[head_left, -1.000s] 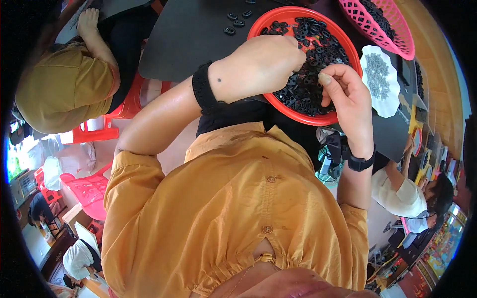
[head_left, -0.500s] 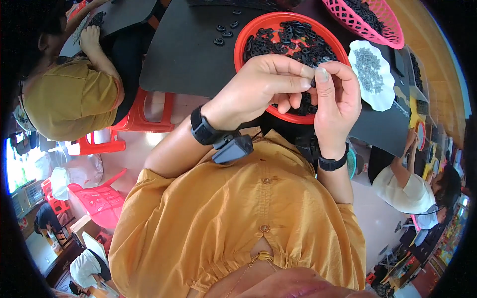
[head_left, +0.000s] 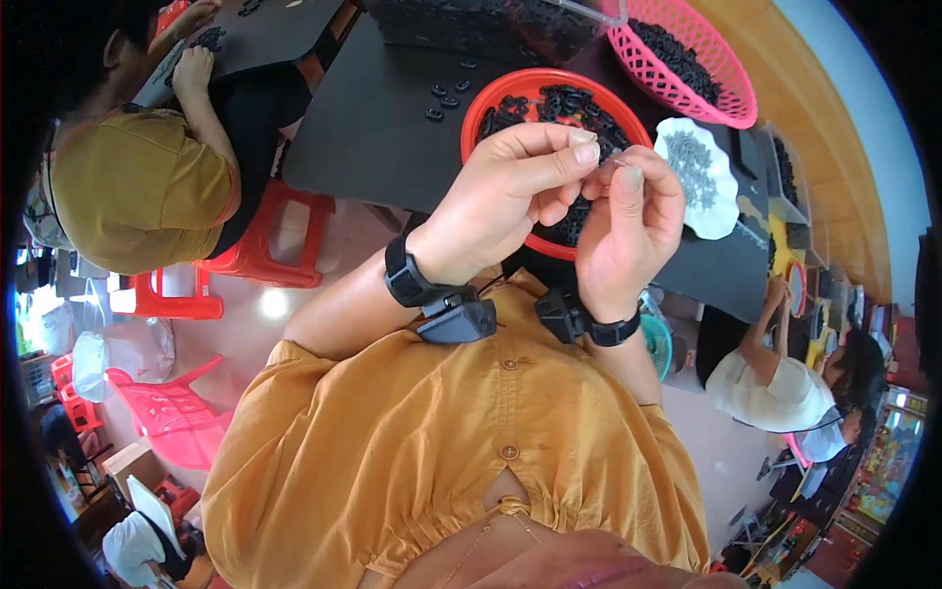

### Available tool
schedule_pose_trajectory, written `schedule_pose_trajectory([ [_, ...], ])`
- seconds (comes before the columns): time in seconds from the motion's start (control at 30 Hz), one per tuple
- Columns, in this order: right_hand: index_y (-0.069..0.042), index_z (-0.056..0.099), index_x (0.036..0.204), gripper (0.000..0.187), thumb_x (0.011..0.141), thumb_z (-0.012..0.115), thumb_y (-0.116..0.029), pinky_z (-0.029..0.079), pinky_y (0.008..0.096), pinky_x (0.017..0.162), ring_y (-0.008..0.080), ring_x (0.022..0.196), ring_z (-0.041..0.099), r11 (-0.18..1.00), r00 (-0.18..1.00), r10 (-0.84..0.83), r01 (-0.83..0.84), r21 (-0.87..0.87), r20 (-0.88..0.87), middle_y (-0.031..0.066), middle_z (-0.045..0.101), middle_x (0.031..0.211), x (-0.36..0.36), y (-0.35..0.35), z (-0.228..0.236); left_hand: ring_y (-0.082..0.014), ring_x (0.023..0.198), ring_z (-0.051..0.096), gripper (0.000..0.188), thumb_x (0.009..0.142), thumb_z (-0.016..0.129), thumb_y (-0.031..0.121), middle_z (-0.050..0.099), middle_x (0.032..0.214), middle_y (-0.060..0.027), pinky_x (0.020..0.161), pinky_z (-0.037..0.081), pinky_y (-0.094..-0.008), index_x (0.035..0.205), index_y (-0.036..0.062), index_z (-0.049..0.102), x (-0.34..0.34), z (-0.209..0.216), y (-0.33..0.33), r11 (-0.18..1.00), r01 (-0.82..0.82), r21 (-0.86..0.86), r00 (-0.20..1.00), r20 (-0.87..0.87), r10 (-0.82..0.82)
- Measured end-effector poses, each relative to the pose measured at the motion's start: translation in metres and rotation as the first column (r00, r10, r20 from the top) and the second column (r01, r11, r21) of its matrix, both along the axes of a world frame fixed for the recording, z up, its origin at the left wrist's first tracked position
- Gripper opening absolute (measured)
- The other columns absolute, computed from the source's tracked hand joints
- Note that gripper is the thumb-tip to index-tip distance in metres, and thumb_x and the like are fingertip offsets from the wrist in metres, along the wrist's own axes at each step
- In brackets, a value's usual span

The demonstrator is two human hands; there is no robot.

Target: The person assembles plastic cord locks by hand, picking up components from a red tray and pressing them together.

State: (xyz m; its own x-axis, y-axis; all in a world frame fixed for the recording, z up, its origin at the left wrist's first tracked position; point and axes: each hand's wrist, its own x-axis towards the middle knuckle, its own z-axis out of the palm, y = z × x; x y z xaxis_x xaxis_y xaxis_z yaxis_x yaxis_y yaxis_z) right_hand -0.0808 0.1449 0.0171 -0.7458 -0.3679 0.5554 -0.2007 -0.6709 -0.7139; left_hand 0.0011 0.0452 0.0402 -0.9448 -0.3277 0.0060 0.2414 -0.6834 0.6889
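Observation:
Over the red basin [head_left: 469, 128] of small black plastic parts [head_left: 569, 101], my two hands are raised close together, fingertips apart. My left hand [head_left: 515, 187] is closed in a pinch, thumb against forefinger; what it holds, if anything, is hidden. Thumb and forefinger of my right hand [head_left: 628, 221] pinch a tiny thin pin-like piece [head_left: 620, 162], too small to make out well. Right of the basin, a white scalloped dish [head_left: 721, 218] bears a heap of small grey pieces [head_left: 692, 167].
Several loose black parts [head_left: 449, 102] lie on the dark table [head_left: 363, 137]. A pink basket [head_left: 741, 93] of black parts and a clear bin [head_left: 491, 29] stand at the back. Another person [head_left: 147, 187] works at left, and one [head_left: 775, 378] sits at right.
My fingertips, which met around a small dark part, have come apart. The dark part no longer shows between them. The whole view has shifted slightly.

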Motion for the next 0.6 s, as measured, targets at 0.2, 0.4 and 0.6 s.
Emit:
schedule_pose_trajectory([
  [0.2,-0.003,0.056,0.103,0.012,0.091,0.06,-0.002,0.047,0.0235,0.07,0.0104,0.082,0.053,0.997,0.994,0.016,-0.008,-0.081,0.104,0.0074,0.054,0.104,0.009,-0.012,0.003,-0.0035,0.065,0.049,0.013,0.093,0.062,0.016,0.058,0.076,0.0029,0.054,0.037,-0.0187,0.099,0.0052,0.065,-0.003,-0.002,0.003,0.999,-0.01,0.034,0.997,-0.076,0.013],
  [0.4,-0.004,0.056,0.103,0.011,0.092,0.06,-0.006,0.046,0.0237,0.069,0.0104,0.08,0.052,0.998,0.987,-0.002,0.01,-0.054,0.159,0.0064,0.054,0.103,0.008,-0.016,0.002,-0.003,0.064,0.048,0.013,0.092,0.062,0.016,0.057,0.076,0.0043,0.053,0.037,-0.0193,0.1,0.0055,0.066,-0.007,-0.006,0.003,0.999,-0.036,0.03,0.998,-0.057,0.037],
  [0.6,-0.005,0.055,0.103,0.011,0.093,0.06,-0.007,0.045,0.0231,0.069,0.0097,0.079,0.051,0.998,0.983,0.01,0.003,-0.067,0.181,0.0052,0.054,0.102,0.008,-0.02,0.002,-0.0027,0.064,0.048,0.014,0.093,0.062,0.016,0.059,0.079,0.0048,0.052,0.036,-0.0194,0.101,0.0058,0.066,-0.011,-0.007,0.005,0.996,-0.074,0.041,0.995,-0.061,0.076],
])
